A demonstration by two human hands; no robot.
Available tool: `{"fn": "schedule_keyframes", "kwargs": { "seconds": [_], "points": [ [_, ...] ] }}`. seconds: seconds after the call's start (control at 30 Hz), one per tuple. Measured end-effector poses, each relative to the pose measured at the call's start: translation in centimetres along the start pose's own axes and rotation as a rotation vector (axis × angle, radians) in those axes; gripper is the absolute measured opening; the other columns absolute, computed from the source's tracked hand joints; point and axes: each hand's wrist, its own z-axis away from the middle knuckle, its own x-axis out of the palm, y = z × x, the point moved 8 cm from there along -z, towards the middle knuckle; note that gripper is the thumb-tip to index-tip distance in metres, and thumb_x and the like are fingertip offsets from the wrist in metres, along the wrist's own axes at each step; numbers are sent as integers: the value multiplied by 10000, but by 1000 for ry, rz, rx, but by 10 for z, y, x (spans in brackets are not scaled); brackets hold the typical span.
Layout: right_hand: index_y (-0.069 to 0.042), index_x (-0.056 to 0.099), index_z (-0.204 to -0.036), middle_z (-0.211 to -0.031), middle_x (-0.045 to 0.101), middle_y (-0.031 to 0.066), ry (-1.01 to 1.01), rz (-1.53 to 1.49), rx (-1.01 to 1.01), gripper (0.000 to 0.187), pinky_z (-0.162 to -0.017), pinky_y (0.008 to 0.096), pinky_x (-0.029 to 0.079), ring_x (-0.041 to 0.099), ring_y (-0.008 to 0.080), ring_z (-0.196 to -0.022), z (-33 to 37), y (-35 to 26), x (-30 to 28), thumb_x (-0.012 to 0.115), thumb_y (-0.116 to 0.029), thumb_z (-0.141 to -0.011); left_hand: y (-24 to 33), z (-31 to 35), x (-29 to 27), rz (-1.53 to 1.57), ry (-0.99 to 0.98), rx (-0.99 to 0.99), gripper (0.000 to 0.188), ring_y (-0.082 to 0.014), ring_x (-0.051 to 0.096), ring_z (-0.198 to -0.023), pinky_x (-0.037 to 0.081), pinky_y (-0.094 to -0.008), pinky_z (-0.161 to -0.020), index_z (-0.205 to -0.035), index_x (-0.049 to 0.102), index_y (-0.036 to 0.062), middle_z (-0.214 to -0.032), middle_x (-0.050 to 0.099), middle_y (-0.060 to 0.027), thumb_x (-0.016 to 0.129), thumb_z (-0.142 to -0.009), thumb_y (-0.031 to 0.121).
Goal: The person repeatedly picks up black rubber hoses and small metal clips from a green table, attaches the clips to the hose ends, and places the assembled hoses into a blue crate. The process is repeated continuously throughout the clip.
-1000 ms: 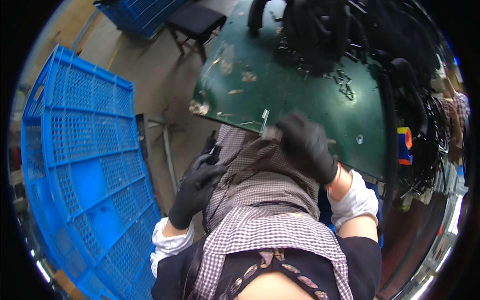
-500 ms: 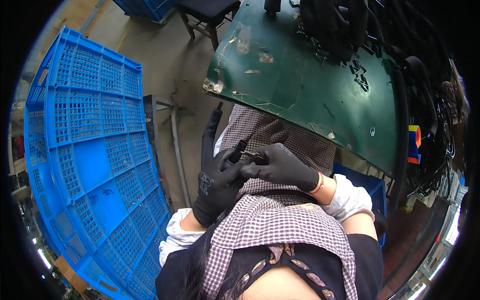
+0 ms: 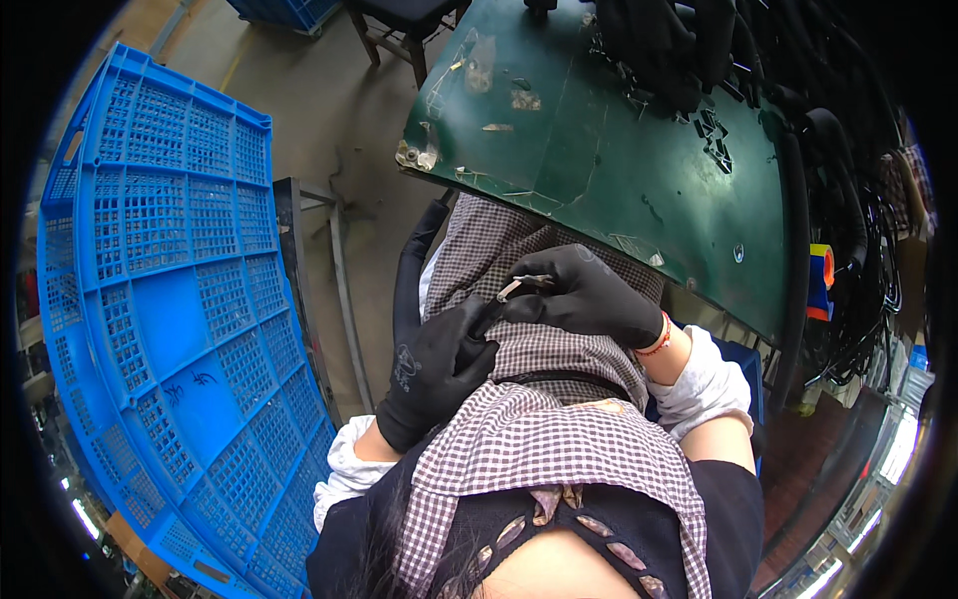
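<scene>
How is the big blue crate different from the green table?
The blue crate is full of little grid holes; the green table has a solid top. The crate leans on its side to the person's left, while the table lies flat in front. The crate holds nothing that shows; the table carries black cables and bits of scrap. Both look worn.

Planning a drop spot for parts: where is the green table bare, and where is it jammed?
Bare: the middle of the green worktable, between its scuffed near-left corner and the small black bracket. Crowded: the far and right edges, under piled black cables. Both black-gloved hands, left hand and right hand, meet over the lap, below the table edge.
</scene>
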Motion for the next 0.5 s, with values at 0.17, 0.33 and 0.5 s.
{"fn": "schedule_keyframes", "kwargs": {
  "seconds": [0.17, 0.33, 0.5],
  "points": [
    [16, 665, -871, -633, 602, 23, -156, -73, 96, 313, -497, 255, 403, 489, 78, -531, -4, 8, 4, 768, -276, -825, 9, 1, 4, -61, 3, 189, 525, -314, 689, -906, 560, -373, -761, -1206, 574, -16, -1073, 668, -195, 784, -730, 54],
    [-20, 668, -796, -617, 588, -7, -336, -286, 275, 260, -449, 214, 373, 477, 39, -502, -6, 29, 23, 750, -263, -843, 14, 6, 2, -51, -6, 191, 428, -321, 685, -821, 553, -385, -692, -1102, 611, -44, -1007, 670, -206, 768, -720, 68],
    [-45, 655, -744, -609, 579, -16, -416, -543, 311, 279, -442, 190, 349, 452, 21, -499, -7, 42, 41, 727, -285, -866, 16, 9, 2, -22, -18, 204, 434, -319, 685, -825, 555, -379, -666, -1113, 606, -42, -1010, 666, -211, 768, -723, 60]
  ]
}}
